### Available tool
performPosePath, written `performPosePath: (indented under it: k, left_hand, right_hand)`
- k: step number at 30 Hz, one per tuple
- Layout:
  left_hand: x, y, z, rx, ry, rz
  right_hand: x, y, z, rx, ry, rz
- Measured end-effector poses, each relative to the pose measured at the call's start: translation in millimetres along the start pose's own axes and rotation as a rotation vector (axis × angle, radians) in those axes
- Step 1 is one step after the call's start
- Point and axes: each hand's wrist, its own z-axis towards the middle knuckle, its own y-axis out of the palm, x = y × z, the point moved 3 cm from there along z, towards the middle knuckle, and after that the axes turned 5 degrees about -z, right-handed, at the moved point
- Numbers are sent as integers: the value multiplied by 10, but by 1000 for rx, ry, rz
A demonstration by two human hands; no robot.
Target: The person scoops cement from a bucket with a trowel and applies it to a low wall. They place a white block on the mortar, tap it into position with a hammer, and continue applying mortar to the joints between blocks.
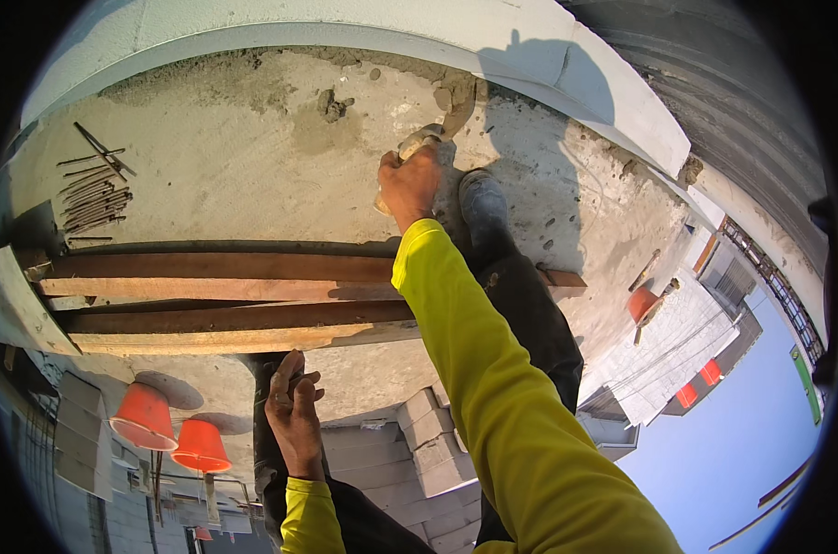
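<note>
My right hand (pixel 409 185) is closed on a pale, mortar-caked tool (pixel 419 138), its kind unclear, down on the concrete surface (pixel 216 157) beside wet grey mortar (pixel 456 111). My boot (pixel 482 208) stands just right of that hand. Below my right forearm lie several long wooden boards (pixel 225 288), running sideways. My left hand (pixel 294 406) is at the lower edge of these boards, fingers curled; whatever they hold is too hidden to name.
A curved white wall (pixel 253 28) bounds the top. Short rusty bars (pixel 91 198) lie at left. Orange buckets (pixel 142 415) sit lower left, grey blocks (pixel 433 443) at bottom centre. A dark corrugated surface (pixel 714 111) is upper right; sky and rooftops show at right, past an edge.
</note>
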Motion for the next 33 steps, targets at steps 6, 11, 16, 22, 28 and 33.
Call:
performPosePath:
  k: [6, 11, 16, 22, 28, 33]
  left_hand:
    - [40, -33, 44, 19, 11, -89]
    - [68, -61, 14, -3, 3, -84]
    - [56, -97, -19, -17, -10, -153]
    - [53, -165, -13, -1, 9, -179]
    - [75, -146, -1, 8, -10, -205]
    - [102, -175, -15, -16, -24, -240]
  right_hand:
    - [-156, 38, -453, -22, -11, 185]
    - [456, -407, 217, 238, -114, -182]
    - [12, -16, 278, 26, -167, -415]
    - [-829, 565, -379, -49, 55, 276]
    - [-497, 124, -599, -112, 24, 87]
    - [-506, 112, -147, -2, 105, 98]
